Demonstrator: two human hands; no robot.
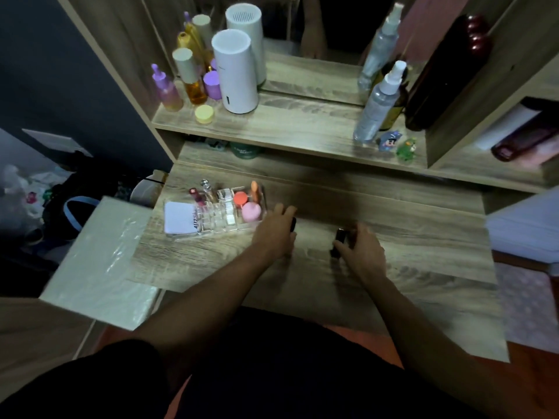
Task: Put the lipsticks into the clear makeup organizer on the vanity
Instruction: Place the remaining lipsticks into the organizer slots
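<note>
The clear makeup organizer (pixel 225 220) stands on the vanity desk left of centre, holding a white card, a pink jar, an orange jar and a few upright tubes. My left hand (pixel 276 234) rests just right of it, fingers curled over a dark lipstick (pixel 292 224) whose end shows past my fingers. Further right, my right hand (pixel 363 252) grips another dark lipstick (pixel 339 238) on the desk surface. A second dark tube (pixel 334 252) lies just below it, partly hidden by my thumb. The image is blurred.
A raised shelf behind holds purple and amber bottles (pixel 193 83), a white cylinder device (pixel 236 71), spray bottles (pixel 378 101), a dark bottle (pixel 438 77) and small figurines (pixel 396 145). A pale wrapped box (pixel 99 261) sits at the desk's left edge.
</note>
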